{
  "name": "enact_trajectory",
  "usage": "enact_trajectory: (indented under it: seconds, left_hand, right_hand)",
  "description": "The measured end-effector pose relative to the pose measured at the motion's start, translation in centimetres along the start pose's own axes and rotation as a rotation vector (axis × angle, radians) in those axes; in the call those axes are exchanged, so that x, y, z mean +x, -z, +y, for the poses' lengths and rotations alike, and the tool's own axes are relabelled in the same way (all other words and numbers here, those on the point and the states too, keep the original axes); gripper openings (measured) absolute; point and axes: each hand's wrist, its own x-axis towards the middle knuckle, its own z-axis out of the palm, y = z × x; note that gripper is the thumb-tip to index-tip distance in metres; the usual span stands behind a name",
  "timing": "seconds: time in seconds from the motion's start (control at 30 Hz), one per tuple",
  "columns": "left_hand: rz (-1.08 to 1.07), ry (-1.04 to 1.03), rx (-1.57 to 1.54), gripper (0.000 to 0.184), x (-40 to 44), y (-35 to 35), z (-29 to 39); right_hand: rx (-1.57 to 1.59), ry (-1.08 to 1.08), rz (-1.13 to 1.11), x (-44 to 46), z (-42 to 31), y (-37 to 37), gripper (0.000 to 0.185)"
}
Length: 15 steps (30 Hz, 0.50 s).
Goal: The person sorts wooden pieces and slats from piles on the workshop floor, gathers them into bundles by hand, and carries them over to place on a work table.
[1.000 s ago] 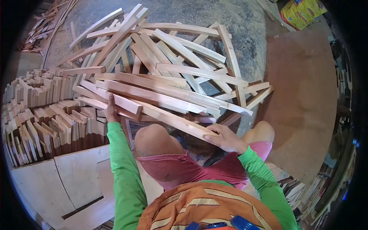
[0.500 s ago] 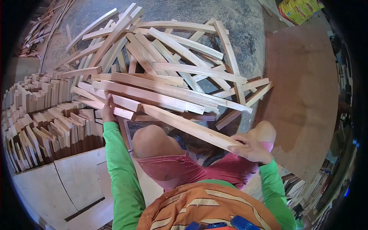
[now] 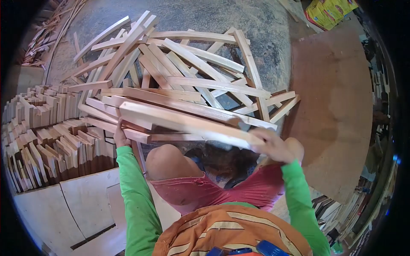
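Observation:
My right hand [image 3: 270, 143] is closed round the right end of a long pale wooden bar [image 3: 188, 123], which is partly blurred and lies slantwise above my knees. My left hand [image 3: 121, 135] is at the left, against the ends of several shorter bars; its fingers are partly hidden behind a reddish wooden piece [image 3: 136, 135]. Just beyond the bar in my right hand, other long bars [image 3: 183, 102] lie side by side at the near edge of a loose, crisscrossed heap of wooden bars [image 3: 205, 62].
Stacked short wooden pieces [image 3: 64, 145] stand at the left, behind pale panels [image 3: 87, 205]. A brown board [image 3: 333, 111] lies at the right, with a yellow bag [image 3: 329, 13] above it. My bent knees are close below the bars.
My right hand moved right with the long bar, then slightly up and away from my body. The bar now lies further from my lap. My left hand stayed near the shorter bars.

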Motion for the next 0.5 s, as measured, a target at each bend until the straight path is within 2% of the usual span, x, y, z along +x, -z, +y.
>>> enact_trajectory:
  seconds: [0.1,0.2,0.27,0.3,0.33,0.43,0.5]
  left_hand:
    - [-0.020,0.011,-0.017,0.046,-0.3,0.7,-0.5]
    - [-0.017,-0.025,0.001,0.045,0.4,0.6,-0.9]
    - [0.033,-0.096,0.033,0.044,1.1,0.1,-1.3]
    - [0.073,-0.146,0.054,0.044,1.6,-0.3,-1.5]
    - [0.114,-0.195,0.073,0.043,2.0,-0.7,-1.7]
    - [0.184,-0.251,0.109,0.042,3.1,-1.0,-2.4]
    - [0.152,-0.199,0.090,0.041,3.7,-0.7,-2.5]
  right_hand:
    - [-0.165,0.142,0.138,7.1,3.0,-3.4,0.041]
    - [-0.629,0.123,0.196,10.5,2.7,-4.9,0.031]
    - [-0.743,0.169,0.332,11.4,1.6,-6.9,0.021]
    - [-0.722,0.175,0.426,12.0,0.9,-7.9,0.018]
    - [-0.728,0.174,0.422,12.6,0.1,-8.7,0.018]
    - [-0.333,0.468,0.199,14.9,-2.8,-13.2,0.027]
    - [-0.256,0.584,0.193,16.0,-3.8,-17.7,0.033]
